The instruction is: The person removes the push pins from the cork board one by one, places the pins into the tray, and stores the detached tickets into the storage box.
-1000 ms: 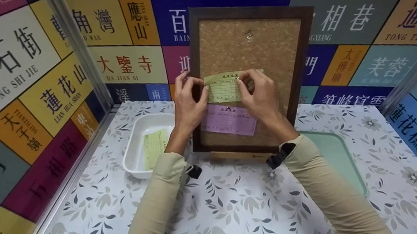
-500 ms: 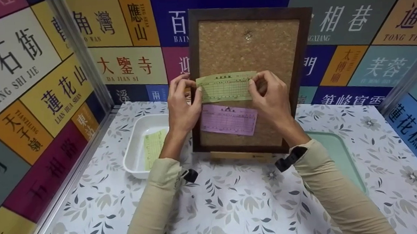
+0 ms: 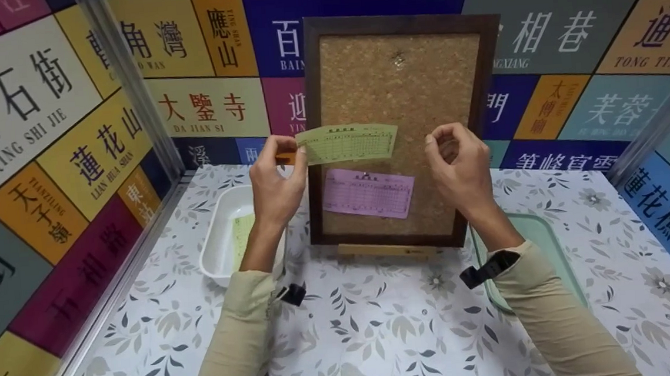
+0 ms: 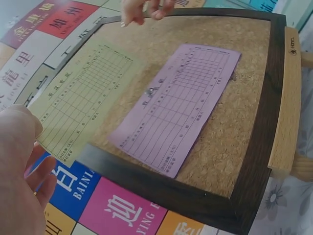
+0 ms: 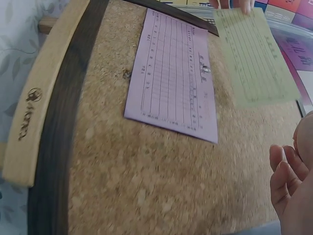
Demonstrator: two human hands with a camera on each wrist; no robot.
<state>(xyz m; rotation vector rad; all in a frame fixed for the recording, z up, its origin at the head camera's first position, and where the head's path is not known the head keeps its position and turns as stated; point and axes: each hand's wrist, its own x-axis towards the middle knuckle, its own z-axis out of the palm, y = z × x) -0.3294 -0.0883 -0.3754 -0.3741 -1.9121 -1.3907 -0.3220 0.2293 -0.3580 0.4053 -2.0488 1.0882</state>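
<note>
My left hand (image 3: 278, 183) pinches the left end of a green receipt slip (image 3: 349, 143) between thumb and fingers. The slip bows a little and hangs in front of the corkboard (image 3: 411, 94), its right end free. Below it, a purple receipt slip (image 3: 368, 193) is fixed to the cork by a clear push pin (image 4: 150, 91) near its top edge. My right hand (image 3: 462, 164) is raised before the board's right side, apart from the green slip. Its fingers are curled, with thumb and index tips close together, and no object shows between them.
More clear push pins (image 3: 399, 59) are stuck near the board's top. The dark-framed board leans on a wooden stand (image 3: 383, 250). A white tray (image 3: 212, 244) with a green slip inside is on the left; a pale green tray (image 3: 542, 238) lies right, partly behind my arm.
My right hand has let go of the green slip's right part and moved right and down. My left hand has moved left and slightly down, carrying the slip along.
</note>
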